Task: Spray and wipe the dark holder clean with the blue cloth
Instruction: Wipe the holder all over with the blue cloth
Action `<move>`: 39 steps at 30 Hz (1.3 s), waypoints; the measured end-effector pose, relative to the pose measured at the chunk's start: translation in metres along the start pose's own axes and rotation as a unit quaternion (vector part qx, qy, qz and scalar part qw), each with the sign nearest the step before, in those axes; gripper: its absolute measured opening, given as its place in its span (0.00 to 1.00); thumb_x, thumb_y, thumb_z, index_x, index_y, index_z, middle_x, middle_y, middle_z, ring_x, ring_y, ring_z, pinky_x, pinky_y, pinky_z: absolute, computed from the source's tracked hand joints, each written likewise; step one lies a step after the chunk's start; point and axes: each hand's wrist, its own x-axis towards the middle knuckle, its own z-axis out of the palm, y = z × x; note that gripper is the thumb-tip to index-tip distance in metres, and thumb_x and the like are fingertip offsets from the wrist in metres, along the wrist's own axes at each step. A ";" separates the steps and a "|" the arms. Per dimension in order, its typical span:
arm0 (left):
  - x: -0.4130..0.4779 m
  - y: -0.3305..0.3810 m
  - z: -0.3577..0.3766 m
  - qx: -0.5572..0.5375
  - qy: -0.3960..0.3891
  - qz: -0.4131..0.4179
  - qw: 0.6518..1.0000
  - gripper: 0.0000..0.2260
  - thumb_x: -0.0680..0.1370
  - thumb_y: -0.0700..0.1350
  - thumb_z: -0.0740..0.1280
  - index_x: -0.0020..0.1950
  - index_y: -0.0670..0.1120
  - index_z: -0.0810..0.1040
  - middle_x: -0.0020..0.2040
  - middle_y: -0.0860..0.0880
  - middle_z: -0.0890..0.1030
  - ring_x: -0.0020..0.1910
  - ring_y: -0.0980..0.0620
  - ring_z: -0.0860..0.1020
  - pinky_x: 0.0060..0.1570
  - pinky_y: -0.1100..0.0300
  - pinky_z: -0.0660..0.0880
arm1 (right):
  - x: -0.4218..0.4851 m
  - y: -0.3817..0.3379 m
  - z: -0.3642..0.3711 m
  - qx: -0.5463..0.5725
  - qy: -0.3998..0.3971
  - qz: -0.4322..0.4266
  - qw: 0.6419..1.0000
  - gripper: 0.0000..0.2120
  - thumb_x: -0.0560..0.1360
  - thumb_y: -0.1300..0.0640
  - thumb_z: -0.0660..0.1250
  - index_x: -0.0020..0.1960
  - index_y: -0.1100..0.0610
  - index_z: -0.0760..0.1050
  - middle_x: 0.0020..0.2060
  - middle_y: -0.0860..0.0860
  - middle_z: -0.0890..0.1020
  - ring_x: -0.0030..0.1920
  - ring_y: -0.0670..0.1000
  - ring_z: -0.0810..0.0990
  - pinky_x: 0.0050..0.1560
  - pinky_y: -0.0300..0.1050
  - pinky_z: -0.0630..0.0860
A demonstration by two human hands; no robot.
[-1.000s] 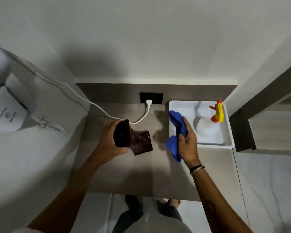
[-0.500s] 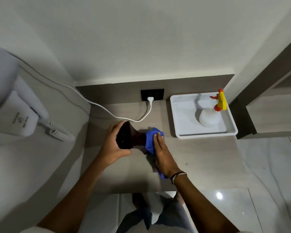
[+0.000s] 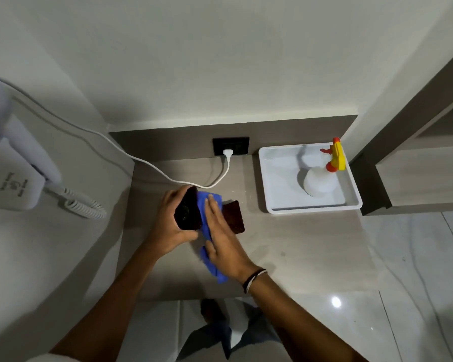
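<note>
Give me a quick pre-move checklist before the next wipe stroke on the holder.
1. Left hand grips the dark holder at its open end: ok.
2. Blue cloth lies between the right hand and the holder: ok.
3. Holder's flat base exposed for wiping: ok, not yet covered by cloth.
4. Spray bottle upright in the white tray, out of the stroke's path: ok.
5. White cable apart from the hands: ok, it runs behind them.
6. Holder surface already wet with spray: cannot tell.
</note>
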 end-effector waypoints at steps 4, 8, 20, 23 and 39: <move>-0.004 -0.008 -0.007 0.015 0.005 -0.010 1.000 0.48 0.57 0.53 0.75 0.78 0.51 0.68 0.69 0.46 0.72 0.69 0.51 0.73 0.69 0.55 0.70 | -0.002 0.014 -0.001 -0.018 -0.005 -0.003 1.000 0.46 0.82 0.71 0.61 0.87 0.49 0.37 0.88 0.51 0.43 0.88 0.56 0.48 0.88 0.51 0.54; -0.009 -0.009 -0.004 -0.018 0.022 -0.055 0.998 0.47 0.58 0.49 0.78 0.78 0.55 0.70 0.70 0.45 0.73 0.68 0.61 0.74 0.66 0.67 0.73 | -0.014 0.050 -0.036 0.010 0.016 0.159 0.987 0.34 0.84 0.71 0.58 0.87 0.59 0.52 0.86 0.57 0.57 0.87 0.59 0.54 0.87 0.42 0.55; -0.015 -0.001 -0.003 -0.006 -0.030 -0.195 0.980 0.47 0.66 0.78 0.73 0.82 0.67 0.62 0.74 0.54 0.74 0.73 0.50 0.75 0.72 0.49 0.73 | 0.006 0.054 -0.060 0.295 0.131 0.280 0.904 0.28 0.82 0.74 0.55 0.64 0.42 0.75 0.64 0.55 0.83 0.59 0.50 0.86 0.62 0.44 0.84; -0.025 0.002 -0.006 0.056 -0.072 -0.133 0.987 0.59 0.59 0.69 0.84 0.84 0.61 0.59 0.80 0.52 0.63 0.75 0.55 0.69 0.74 0.52 0.69 | 0.014 0.059 -0.056 0.288 0.141 0.265 0.909 0.30 0.82 0.74 0.55 0.65 0.40 0.75 0.62 0.47 0.82 0.53 0.35 0.86 0.53 0.27 0.82; -0.027 -0.003 0.004 0.097 0.064 -0.066 0.991 0.44 0.57 0.46 0.81 0.74 0.49 0.74 0.68 0.49 0.76 0.65 0.44 0.78 0.63 0.48 0.79 | -0.020 0.039 -0.024 -0.148 -0.016 0.069 0.986 0.46 0.80 0.74 0.64 0.87 0.57 0.40 0.83 0.49 0.32 0.87 0.58 0.37 0.88 0.59 0.49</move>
